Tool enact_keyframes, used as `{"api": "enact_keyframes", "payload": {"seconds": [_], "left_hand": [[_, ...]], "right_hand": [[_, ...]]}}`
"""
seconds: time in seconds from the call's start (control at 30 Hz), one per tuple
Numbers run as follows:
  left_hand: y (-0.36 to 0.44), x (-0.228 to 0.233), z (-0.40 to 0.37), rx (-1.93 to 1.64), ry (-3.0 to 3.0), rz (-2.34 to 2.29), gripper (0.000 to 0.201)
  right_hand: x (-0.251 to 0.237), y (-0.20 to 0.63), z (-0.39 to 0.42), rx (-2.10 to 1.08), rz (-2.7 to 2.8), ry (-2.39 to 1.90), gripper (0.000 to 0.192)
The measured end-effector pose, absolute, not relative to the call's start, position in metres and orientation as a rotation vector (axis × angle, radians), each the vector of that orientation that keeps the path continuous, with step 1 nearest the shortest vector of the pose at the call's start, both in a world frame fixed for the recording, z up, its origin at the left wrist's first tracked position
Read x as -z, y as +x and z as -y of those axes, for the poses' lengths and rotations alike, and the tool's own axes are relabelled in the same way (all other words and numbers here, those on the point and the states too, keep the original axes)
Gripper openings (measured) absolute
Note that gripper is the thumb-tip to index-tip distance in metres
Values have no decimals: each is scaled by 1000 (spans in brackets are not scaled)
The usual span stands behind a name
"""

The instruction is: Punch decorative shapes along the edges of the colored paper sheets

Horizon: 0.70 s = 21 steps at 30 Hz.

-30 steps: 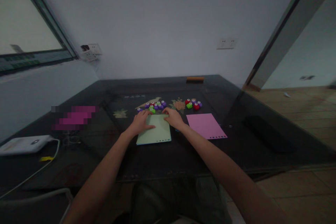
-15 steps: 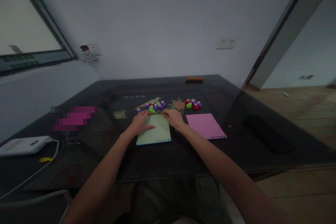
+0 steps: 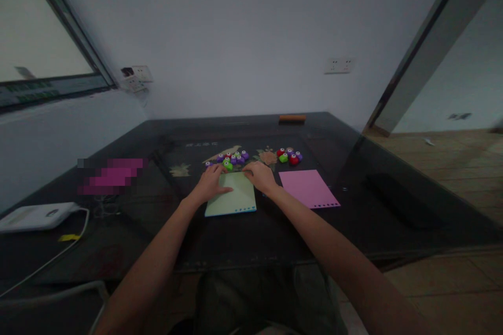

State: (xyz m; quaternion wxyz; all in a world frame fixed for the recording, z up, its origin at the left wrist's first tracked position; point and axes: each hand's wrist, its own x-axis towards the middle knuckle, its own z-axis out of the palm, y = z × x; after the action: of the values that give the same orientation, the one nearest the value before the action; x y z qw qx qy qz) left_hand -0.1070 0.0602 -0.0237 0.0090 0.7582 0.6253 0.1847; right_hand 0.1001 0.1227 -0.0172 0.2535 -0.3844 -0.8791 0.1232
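Note:
A pale green sheet of loose-leaf paper (image 3: 236, 196) lies on the dark table, punched holes along its near edge. Blue shows along that edge, as of another sheet beneath. My left hand (image 3: 212, 184) rests on its far left part, thumb stretched out over the paper and fingers at the far edge. At the far right corner, the fingers of my right hand (image 3: 261, 175) are bent together on the paper's edge; their tips are partly hidden. Just beyond the hands sits a cluster of purple, green and red eyeball-like toys (image 3: 234, 158).
Right of my right hand lies a pink punched sheet (image 3: 308, 188), with a second toy cluster (image 3: 290, 155) behind it. A brown bar (image 3: 292, 118) lies at the table's back. Left are a white device (image 3: 39, 218) with a cable and a blurred pink patch (image 3: 113, 175). A dark flat object (image 3: 401, 201) lies right.
The view has shifted very slightly. Both hands stay at the far edge of the pale green paper, with no other visible change.

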Motion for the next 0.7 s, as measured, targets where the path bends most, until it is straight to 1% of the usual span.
{"api": "enact_keyframes", "payload": {"seconds": [0.13, 0.33, 0.4, 0.57, 0.7], "left_hand": [[-108, 25, -61, -566, 2351, -1968, 54], [-109, 30, -64, -544, 2317, -1979, 57], [-110, 31, -65, -558, 2316, -1982, 59], [-111, 29, -65, -683, 2284, -1915, 63], [-111, 24, -68, -933, 2199, -1895, 71]], "right_hand": [[17, 100, -124, -536, 2295, -1063, 21], [22, 101, -128, -830, 2191, -1068, 36], [23, 101, -128, -916, 2169, -1054, 37], [25, 101, -131, -1147, 2075, -1003, 23], [26, 103, -137, -1349, 1973, -946, 18]]}}
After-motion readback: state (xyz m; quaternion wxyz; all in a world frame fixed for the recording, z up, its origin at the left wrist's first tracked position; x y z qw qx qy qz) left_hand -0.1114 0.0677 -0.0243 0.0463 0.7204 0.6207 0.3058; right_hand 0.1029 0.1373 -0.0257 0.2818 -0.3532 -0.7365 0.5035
